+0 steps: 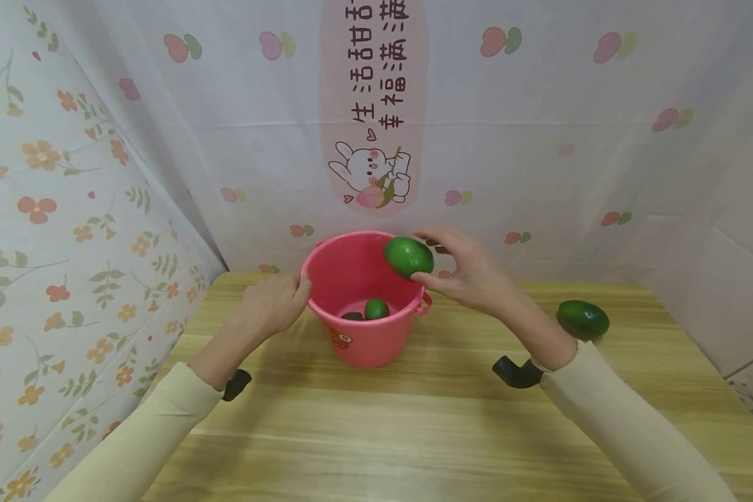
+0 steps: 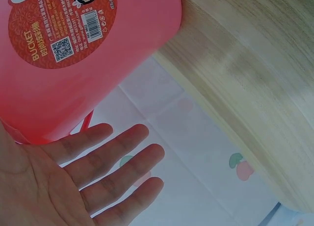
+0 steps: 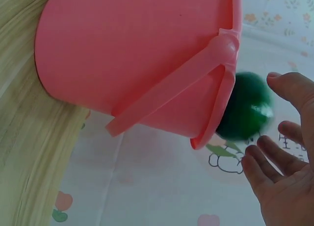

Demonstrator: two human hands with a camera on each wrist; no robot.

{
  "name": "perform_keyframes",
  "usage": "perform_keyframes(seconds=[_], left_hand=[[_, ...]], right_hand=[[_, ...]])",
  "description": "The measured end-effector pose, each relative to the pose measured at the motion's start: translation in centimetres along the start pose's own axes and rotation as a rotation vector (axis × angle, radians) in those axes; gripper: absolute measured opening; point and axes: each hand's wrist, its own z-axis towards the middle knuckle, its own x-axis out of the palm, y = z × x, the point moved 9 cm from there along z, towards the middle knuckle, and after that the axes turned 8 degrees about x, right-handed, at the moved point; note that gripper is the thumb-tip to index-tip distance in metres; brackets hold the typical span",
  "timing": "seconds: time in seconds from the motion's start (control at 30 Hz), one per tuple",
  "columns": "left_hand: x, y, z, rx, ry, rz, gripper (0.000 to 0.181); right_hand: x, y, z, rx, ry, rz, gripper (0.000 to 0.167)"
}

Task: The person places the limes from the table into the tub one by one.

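Fingers (image 3: 282,155) of my right hand (image 1: 467,272) stand parted and loosely bent, gripping nothing: the glossy green fruit (image 1: 408,256) is just beyond their tips, a gap showing from my wrist, at the right side of the bucket's mouth. My left hand (image 1: 276,300) holds the pink bucket (image 1: 367,341), thumb over its rim, the other fingers straight outside the wall. Inside, low down, lies a second fruit (image 1: 376,309). One more fruit (image 1: 582,319) rests on the bench (image 1: 376,432), beyond my right forearm.
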Motion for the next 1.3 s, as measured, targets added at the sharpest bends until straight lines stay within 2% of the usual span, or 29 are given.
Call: perform_keyframes(seconds=[0.17,0.33,0.77,1.03,1.3], left_hand=[[0.1,-0.1,0.0,-0.008,0.015,-0.011,0.046],[0.0,-0.1,0.0,-0.008,0.013,-0.011,0.047],[0.0,-0.1,-0.2,-0.015,0.01,-0.032,0.046],[0.0,-0.2,-0.2,-0.008,0.007,-0.035,0.045],[-0.1,-0.2,-0.2,0.001,-0.004,-0.024,0.046]], right_hand=[[-0.4,-0.7,-0.3,0.021,0.0,-0.008,0.069],[-1.3,-1.7,-1.1,0.008,-0.021,-0.014,0.065],[-4.1,-5.2,-4.3,0.042,-0.055,-0.107,0.056],[-5.1,-7.4,-6.4,0.08,-0.058,-0.172,0.054],[-5.9,-9.4,-8.7,0.119,-0.045,-0.183,0.052]])
